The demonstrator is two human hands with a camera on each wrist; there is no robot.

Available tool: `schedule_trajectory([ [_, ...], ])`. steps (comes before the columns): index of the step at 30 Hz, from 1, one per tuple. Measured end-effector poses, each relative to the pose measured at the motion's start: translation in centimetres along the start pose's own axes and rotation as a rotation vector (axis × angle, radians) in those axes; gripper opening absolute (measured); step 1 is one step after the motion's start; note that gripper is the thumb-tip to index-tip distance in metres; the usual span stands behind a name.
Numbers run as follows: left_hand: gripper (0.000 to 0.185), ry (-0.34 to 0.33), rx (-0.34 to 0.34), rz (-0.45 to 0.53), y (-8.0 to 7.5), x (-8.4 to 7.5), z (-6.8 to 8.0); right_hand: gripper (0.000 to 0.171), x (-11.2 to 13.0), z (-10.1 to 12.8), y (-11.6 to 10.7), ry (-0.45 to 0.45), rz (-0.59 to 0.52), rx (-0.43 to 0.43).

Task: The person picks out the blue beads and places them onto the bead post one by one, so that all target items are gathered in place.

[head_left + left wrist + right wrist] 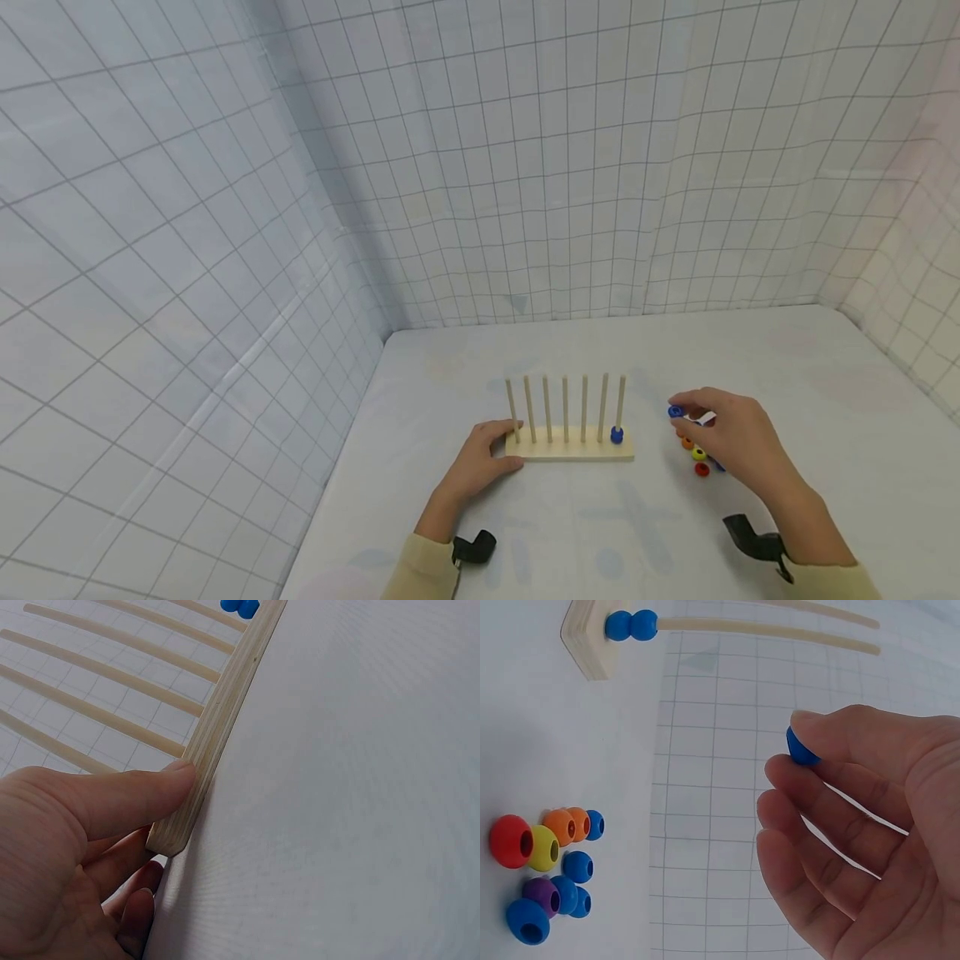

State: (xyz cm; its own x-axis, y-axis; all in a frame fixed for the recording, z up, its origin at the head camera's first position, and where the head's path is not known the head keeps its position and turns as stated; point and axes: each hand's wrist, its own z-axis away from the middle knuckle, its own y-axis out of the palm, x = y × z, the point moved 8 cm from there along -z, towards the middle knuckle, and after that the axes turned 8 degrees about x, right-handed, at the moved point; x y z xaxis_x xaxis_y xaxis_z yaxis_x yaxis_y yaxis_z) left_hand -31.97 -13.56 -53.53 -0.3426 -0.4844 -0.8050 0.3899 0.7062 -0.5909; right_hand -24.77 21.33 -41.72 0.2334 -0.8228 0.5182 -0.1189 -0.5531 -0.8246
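A pale wooden base (pixel 570 451) carries a row of several upright pegs. Two blue beads (pixel 631 625) are stacked at the bottom of its rightmost peg. My left hand (pixel 478 460) grips the base's left end, thumb on the front edge and fingers behind. Off to the right of the base, my right hand (pixel 738 437) pinches a blue bead (pixel 802 748) between thumb and finger, raised above the table. Under that hand lies a group of loose beads: a red bead (pixel 511 841), a yellow bead (pixel 544 848), orange beads (pixel 559 826), a purple bead (pixel 541 896) and several blue ones.
The white table (pixel 420 375) is bounded at the back by a grid-patterned cloth wall (pixel 555 167). Similar cloth hangs on the left and right. Black wrist mounts (pixel 474 547) sit on both wrists.
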Motion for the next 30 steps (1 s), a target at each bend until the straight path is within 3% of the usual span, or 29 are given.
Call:
schedule_trajectory([
  [16,0.055,-0.002,-0.001,0.033,0.0,-0.2,0.0,0.029,1.5,-1.0,-0.7,0.002,-0.009,-0.034],
  [30,0.055,0.016,0.000,0.020,-0.1,-0.4,0.0,0.028,3.3,-1.9,-1.3,-0.075,0.003,-0.095],
])
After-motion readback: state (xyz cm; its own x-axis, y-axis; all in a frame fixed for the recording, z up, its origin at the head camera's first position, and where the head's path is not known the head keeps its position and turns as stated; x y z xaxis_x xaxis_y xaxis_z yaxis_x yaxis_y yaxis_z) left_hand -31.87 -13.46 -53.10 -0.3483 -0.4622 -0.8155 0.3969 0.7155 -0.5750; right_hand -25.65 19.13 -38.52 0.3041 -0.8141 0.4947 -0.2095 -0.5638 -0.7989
